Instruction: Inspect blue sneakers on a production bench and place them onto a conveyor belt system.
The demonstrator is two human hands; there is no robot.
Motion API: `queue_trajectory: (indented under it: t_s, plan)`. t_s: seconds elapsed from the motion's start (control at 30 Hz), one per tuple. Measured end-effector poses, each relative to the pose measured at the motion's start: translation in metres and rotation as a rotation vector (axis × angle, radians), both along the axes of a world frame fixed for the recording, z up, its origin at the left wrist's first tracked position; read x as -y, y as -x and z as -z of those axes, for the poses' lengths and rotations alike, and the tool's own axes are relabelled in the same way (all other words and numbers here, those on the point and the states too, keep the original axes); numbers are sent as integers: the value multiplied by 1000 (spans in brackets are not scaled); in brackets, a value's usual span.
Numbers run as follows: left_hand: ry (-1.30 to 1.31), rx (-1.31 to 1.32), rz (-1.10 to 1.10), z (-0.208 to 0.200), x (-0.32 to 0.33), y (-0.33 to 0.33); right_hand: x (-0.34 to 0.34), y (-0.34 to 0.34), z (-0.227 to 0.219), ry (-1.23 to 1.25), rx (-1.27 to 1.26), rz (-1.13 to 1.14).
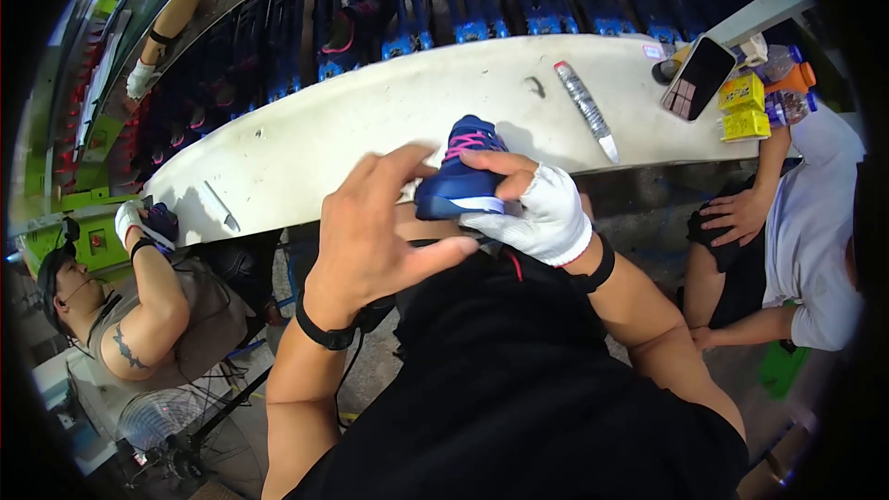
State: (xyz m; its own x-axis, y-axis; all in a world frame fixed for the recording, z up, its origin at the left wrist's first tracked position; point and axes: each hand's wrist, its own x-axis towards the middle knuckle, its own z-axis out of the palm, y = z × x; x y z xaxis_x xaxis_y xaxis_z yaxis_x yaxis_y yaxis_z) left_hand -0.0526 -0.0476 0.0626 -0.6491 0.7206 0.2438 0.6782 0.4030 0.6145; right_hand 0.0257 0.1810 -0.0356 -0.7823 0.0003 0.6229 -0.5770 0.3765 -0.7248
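Note:
A navy blue shoe with pink laces and a white sole edge is held up at the near edge of the white work table. My right hand, in a white glove that leaves fingertips bare, grips the shoe from its right side. To the left of the shoe is my bare left hand, its fingers and thumb spread around that side without closing on it. Black bands circle both wrists. The inside of the shoe is mostly hidden from me.
A conveyor with blue parts runs behind the table, bearing a dark shoe. On the table lie a silver-wrapped marker, a phone, yellow boxes and a thin white tool. Co-workers sit at left and right.

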Motion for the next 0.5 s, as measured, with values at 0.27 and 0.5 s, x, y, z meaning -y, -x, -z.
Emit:
queue_trajectory:
  t_s: [0.27, 0.5]
  plan:
    - [28, -70, -38, 37, 1, 10, -11, -23, 16, -272, 316, 190]
    - [3, 138, -146, 50, 30, 9, -4, -21, 33, -230, 486, 201]
